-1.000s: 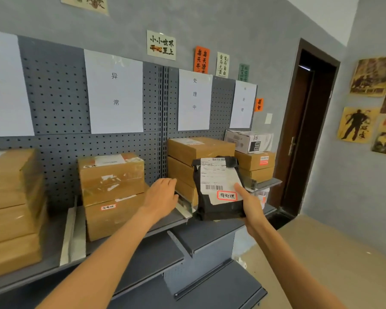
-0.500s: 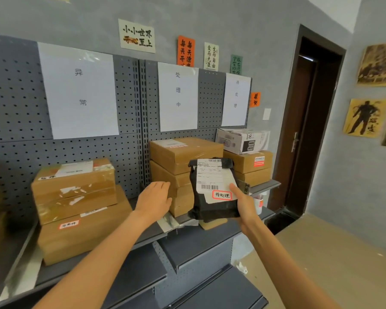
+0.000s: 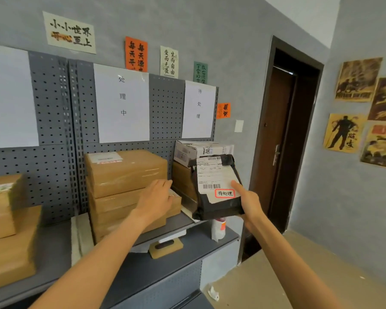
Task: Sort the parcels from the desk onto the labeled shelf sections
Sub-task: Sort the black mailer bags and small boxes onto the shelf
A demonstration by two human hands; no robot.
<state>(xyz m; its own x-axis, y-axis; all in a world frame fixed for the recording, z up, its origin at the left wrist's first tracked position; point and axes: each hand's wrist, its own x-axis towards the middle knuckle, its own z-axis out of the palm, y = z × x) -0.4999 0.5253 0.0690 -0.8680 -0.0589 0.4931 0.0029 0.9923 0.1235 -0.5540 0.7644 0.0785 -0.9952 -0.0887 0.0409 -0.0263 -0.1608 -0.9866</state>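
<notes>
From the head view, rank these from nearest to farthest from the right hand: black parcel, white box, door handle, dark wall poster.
1. black parcel, held in the right hand
2. white box, just above-left
3. door handle, to the right
4. dark wall poster, far right

Grey metal shelf (image 3: 178,221) with pegboard back, upper tier loaded with parcels. Stack of brown cartons (image 3: 125,188) seated mid-shelf under the middle paper sign (image 3: 123,103). Second carton stack (image 3: 7,224) placed at far left. At the right end, brown boxes (image 3: 183,181) are topped by a white box (image 3: 194,150). Lower tier (image 3: 161,264) is occupied by a tan block with a dark slot (image 3: 166,247) and a white bottle (image 3: 217,229), stood near the right edge. Crumpled white scrap (image 3: 213,294) is seen on the floor.
</notes>
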